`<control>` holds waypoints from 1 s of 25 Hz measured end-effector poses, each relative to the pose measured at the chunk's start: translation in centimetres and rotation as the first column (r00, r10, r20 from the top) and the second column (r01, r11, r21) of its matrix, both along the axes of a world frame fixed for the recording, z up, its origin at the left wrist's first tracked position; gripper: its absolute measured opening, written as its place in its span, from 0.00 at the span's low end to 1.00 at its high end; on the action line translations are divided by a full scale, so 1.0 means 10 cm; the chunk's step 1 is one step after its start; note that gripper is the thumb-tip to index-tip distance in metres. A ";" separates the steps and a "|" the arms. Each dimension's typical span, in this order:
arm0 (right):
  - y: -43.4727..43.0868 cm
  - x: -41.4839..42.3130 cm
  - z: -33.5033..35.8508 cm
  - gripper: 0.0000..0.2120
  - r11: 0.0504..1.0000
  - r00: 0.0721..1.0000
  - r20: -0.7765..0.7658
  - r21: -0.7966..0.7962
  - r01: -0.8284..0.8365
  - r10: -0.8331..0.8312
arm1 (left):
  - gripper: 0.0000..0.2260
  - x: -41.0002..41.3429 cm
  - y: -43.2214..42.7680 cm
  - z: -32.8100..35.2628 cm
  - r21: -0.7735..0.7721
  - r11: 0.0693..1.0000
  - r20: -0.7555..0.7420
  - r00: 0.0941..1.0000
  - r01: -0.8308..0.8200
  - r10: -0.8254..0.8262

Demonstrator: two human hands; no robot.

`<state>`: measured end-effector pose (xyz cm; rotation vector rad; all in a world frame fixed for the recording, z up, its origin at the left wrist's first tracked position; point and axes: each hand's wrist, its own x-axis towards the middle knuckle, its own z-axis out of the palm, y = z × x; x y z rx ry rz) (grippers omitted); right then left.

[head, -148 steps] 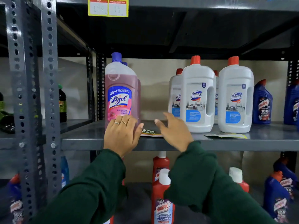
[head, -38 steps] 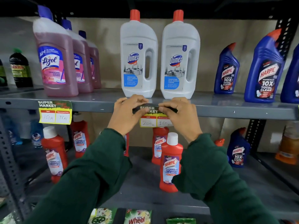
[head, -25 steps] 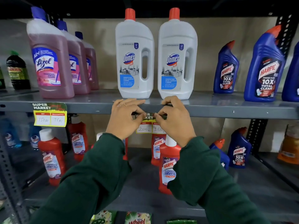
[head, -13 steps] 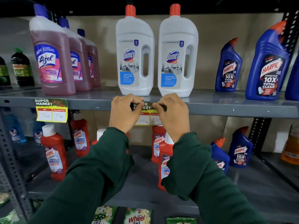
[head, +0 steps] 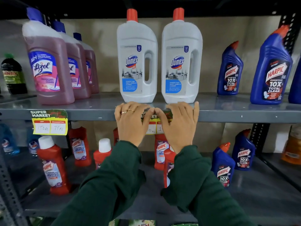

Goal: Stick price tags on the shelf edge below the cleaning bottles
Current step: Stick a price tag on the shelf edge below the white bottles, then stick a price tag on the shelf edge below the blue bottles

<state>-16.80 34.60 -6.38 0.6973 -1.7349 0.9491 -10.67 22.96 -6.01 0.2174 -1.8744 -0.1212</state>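
Observation:
A yellow price tag [head: 153, 127] with a dark "SUPER MARKET" header lies against the grey shelf edge [head: 244, 116], below two white Domex bottles [head: 137, 59] [head: 181, 59]. My left hand [head: 132, 123] covers the tag's left part and my right hand [head: 179, 126] its right part. Both thumbs meet over the header, and the fingers reach over the edge onto the shelf top. Only the tag's middle shows. A second tag [head: 49, 122], marked 150 and 75, is stuck on the same edge below the pink Lizol bottles [head: 48, 66].
Blue Harpic bottles [head: 229, 70] [head: 272, 69] stand on the same shelf at the right, and a dark bottle [head: 13, 75] at the far left. On the lower shelf are red Harpic bottles [head: 52, 167] and blue ones [head: 224, 167]. A perforated upright [head: 259, 139] is at the right.
My fingers have gone from pinching the tag's top with curled fingertips to lying flatter over the shelf edge. The tag stays below the Domex bottles.

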 end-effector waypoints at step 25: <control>1.29 -0.37 0.08 0.14 0.927 0.944 -0.072 -0.180 -0.329 0.321 | 0.11 -0.42 1.15 0.28 -0.149 0.982 -0.203 0.969 0.115 -0.144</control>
